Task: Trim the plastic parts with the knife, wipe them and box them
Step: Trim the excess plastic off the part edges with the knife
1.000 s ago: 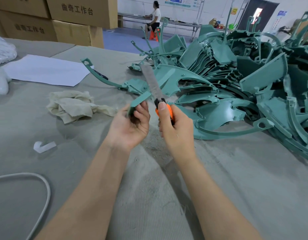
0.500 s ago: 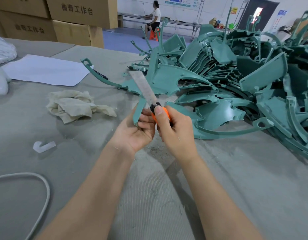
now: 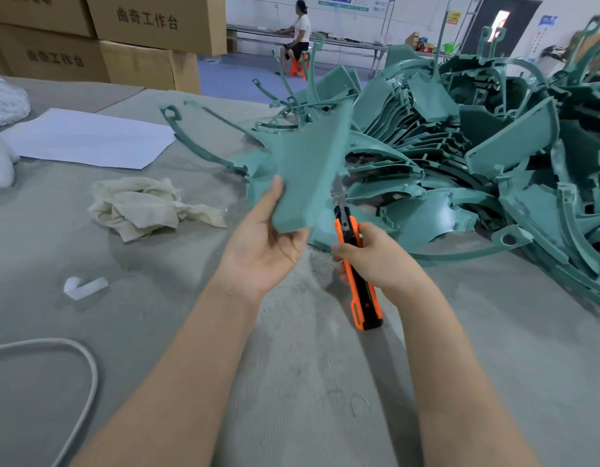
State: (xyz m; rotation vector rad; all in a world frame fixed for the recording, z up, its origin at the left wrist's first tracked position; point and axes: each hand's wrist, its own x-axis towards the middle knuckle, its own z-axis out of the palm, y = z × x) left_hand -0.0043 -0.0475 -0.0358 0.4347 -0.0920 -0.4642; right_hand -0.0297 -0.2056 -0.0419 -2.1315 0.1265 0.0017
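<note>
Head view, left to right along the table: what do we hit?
White scrap → rag → left hand gripping a part → knife in the right hand → parts pile.

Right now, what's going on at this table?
A person is trimming a teal plastic part by hand. The left hand holds it up off the table, and the right hand grips an orange utility knife with its blade up at the part's lower right edge. A pile of similar parts lies to the right; a rag lies untouched to the left.
</note>
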